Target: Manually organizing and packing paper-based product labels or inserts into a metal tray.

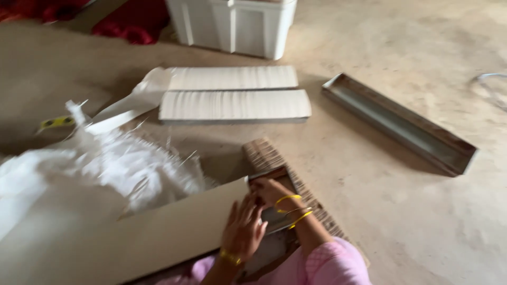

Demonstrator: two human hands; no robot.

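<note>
Head view: the left hand (244, 228) lies with fingers spread flat on the end of a long cardboard sheet (132, 243), pressing rather than gripping. The right hand (270, 191) curls its fingers over the near end of a metal tray (277, 203) that sits low in the frame, just past the sheet's right edge; whether the fingers close fully round the rim cannot be told through the blur. Along the tray's far side runs a ribbed brown stack (296, 182), touching it and slanting toward the lower right.

Open floor (369, 174) lies to the right of the hands, between the stack and a second, empty metal tray (401, 124) that lies diagonally, well apart. To the left the room is crowded by a heap of white sacking (105, 169). Beyond the hands, two long white stacks (235, 92) lie side by side, edges touching. Behind them stands a white bin (232, 24), with red cloth (132, 21) at the upper left.

The floor is bare, dusty concrete.

Counted: two trays, two white stacks, one brown stack, one sheet, one bin.
</note>
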